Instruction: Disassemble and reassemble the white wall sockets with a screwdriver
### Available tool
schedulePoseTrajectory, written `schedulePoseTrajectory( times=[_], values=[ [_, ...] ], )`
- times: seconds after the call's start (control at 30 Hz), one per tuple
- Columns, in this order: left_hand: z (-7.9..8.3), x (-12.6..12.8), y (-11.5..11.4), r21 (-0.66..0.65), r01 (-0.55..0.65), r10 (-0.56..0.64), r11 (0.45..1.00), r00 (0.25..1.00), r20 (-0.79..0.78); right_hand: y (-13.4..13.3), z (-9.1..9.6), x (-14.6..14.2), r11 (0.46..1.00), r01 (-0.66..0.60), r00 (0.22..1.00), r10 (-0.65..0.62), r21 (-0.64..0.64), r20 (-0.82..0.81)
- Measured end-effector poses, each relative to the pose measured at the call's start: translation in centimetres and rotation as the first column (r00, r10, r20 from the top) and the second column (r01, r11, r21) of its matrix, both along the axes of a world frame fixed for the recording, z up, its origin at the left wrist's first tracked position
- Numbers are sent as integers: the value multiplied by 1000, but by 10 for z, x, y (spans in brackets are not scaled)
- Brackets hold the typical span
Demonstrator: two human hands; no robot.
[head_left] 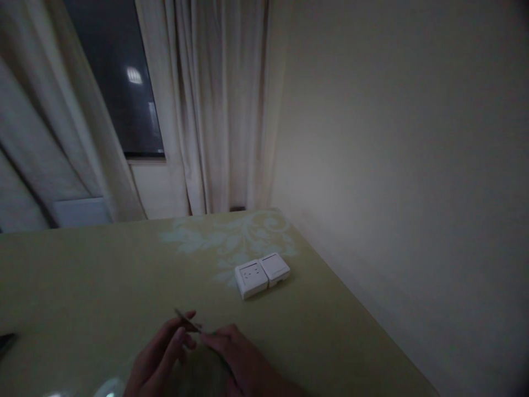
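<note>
Left hand (155, 357): fingers parted, loosely curled | right hand (247, 359): fingers gripping slim tool (188, 321), pointing forward-left

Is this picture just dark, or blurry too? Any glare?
Head view: dim overall, left hand and right hand dark, fine detail soft; same head view: bright spot in the window, source unclear, and pale glare at the lower left.

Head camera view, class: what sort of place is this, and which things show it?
Probably an indoor room, perhaps in a home: long pale curtains, a dark window between them, and a table with a leafy pattern.
</note>
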State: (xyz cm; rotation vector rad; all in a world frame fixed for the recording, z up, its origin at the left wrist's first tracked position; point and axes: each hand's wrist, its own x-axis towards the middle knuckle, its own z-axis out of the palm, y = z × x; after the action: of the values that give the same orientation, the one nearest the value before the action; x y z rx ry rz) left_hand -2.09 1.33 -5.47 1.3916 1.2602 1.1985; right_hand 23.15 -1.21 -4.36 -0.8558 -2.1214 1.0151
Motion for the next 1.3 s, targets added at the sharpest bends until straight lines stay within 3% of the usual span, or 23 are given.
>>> schedulePoseTrajectory(
  times=[0.1,0.3,0.47,0.87,1.3],
  values=[
    [7,5,-2,-3,-2,2,1000,1000,13,1,2,0,1000,-8,1000,9,24,-12],
    [11,-1,-2,-89,-32,41,995,994,100,0,9,6,984,179,981,-177,-21,74],
    [11,-3,0,-61,35,-31,998,997,66,3,8,12,961,277,957,-274,-15,96],
    [12,2,-2,-30,66,-64,997,994,84,3,8,17,961,275,958,-272,-21,87],
    [20,-6,3,56,54,-52,997,998,-39,6,11,20,955,295,949,-296,26,111]
  ],
)
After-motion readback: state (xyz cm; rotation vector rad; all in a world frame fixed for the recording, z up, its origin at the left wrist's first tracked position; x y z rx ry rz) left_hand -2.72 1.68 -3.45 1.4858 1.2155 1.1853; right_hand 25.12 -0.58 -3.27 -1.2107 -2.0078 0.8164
